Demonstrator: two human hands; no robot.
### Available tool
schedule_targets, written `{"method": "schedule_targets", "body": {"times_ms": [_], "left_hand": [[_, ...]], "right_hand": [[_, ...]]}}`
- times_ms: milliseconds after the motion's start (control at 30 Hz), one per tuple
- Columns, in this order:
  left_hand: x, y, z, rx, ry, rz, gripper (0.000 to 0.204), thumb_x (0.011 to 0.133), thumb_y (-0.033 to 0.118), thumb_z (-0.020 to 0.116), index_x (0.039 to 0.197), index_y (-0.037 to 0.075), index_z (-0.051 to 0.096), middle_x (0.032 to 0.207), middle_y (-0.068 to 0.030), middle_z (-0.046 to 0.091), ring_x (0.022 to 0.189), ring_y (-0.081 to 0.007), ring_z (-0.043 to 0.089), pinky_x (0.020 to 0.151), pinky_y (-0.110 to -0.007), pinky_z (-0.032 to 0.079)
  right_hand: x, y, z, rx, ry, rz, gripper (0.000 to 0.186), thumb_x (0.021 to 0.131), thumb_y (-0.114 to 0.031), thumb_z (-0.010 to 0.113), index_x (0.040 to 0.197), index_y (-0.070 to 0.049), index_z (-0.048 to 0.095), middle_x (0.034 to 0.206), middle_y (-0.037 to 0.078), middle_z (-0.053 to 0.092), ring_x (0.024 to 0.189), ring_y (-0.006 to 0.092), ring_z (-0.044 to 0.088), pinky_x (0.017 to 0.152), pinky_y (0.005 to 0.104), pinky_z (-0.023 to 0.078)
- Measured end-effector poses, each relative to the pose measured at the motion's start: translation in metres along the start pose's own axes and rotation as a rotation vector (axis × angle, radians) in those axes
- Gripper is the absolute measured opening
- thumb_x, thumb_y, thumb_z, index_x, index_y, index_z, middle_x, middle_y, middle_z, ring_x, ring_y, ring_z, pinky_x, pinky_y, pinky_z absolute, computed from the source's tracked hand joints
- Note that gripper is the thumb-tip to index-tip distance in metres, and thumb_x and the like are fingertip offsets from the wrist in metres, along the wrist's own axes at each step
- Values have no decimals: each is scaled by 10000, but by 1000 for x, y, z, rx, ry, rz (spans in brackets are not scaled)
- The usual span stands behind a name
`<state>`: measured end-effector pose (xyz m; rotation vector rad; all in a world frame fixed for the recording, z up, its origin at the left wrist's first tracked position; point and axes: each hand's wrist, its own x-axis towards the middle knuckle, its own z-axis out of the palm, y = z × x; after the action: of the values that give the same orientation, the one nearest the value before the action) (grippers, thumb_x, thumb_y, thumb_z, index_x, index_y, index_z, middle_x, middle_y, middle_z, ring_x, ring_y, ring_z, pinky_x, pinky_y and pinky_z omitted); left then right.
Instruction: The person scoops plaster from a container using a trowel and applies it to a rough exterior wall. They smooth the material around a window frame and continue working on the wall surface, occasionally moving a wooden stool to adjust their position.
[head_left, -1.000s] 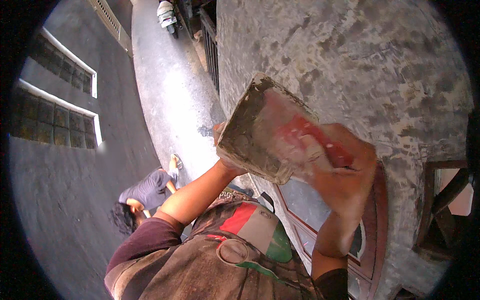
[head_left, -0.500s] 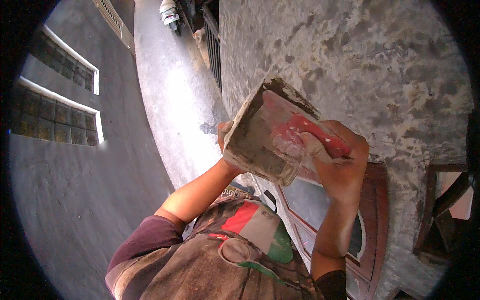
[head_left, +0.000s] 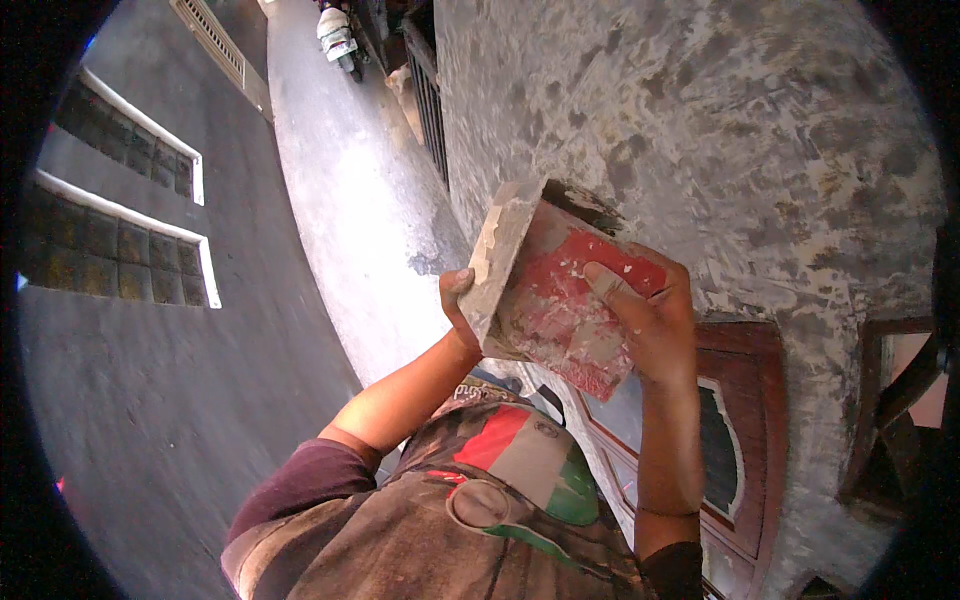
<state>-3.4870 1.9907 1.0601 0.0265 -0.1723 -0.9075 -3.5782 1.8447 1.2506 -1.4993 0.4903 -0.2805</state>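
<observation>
My left hand (head_left: pixel 459 300) grips the left side of a grey, plaster-caked square board or shallow tray (head_left: pixel 498 255), held tilted in front of my chest. My right hand (head_left: pixel 655 310) holds a flat red tool (head_left: pixel 560 290), smeared with pale plaster, against that board's inner face, its thumb lying across the red surface and the fingers curled behind the far edge. My chest, in a dirty shirt (head_left: pixel 470 540) with red, grey and green panels, is below both hands.
A mottled grey plastered wall (head_left: pixel 700 120) fills the right, with a wooden-framed window (head_left: pixel 740 430) and another opening (head_left: pixel 890 410). On the left are a dark wall (head_left: pixel 150 400) and glass-block windows (head_left: pixel 120 250). A pale path (head_left: pixel 350 200) leads to a parked scooter (head_left: pixel 340 45).
The board has swung more upright and slightly rightward, and the red tool's broad face now shows. The other person seen bent over at the lower left a second ago is out of sight.
</observation>
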Motion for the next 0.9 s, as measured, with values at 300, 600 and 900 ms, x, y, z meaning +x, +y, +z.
{"method": "schedule_targets", "body": {"times_ms": [300, 600, 900], "left_hand": [[-21, 6, -20, 5, 27, 72, 827, 803, 369, 652, 1526, 73, 385, 1377, -137, 588, 1232, -308, 594, 1094, -506, 461], [-24, 8, -26, 58, 38, 72, 806, 830, 406, 614, 1530, 78, 384, 1395, -131, 570, 1250, -319, 575, 1109, -523, 442], [0, -37, 43, 165, -77, -220, 799, 846, 429, 591, 1534, 82, 380, 1416, -131, 551, 1271, -324, 555, 1118, -527, 429]], "right_hand": [[-12, 24, -8, 348, 110, 321, 283, 906, -82, 710, 1158, 45, 691, 1057, 129, 742, 884, 205, 726, 784, 332, 593], [-47, 20, -14, 523, 352, 158, 316, 935, -110, 680, 1212, 40, 659, 1113, 116, 711, 957, 222, 705, 832, 352, 578], [-128, 2, -44, 668, 461, 95, 317, 939, -183, 703, 1219, -35, 692, 1101, 71, 718, 962, 200, 686, 789, 353, 574]]}}
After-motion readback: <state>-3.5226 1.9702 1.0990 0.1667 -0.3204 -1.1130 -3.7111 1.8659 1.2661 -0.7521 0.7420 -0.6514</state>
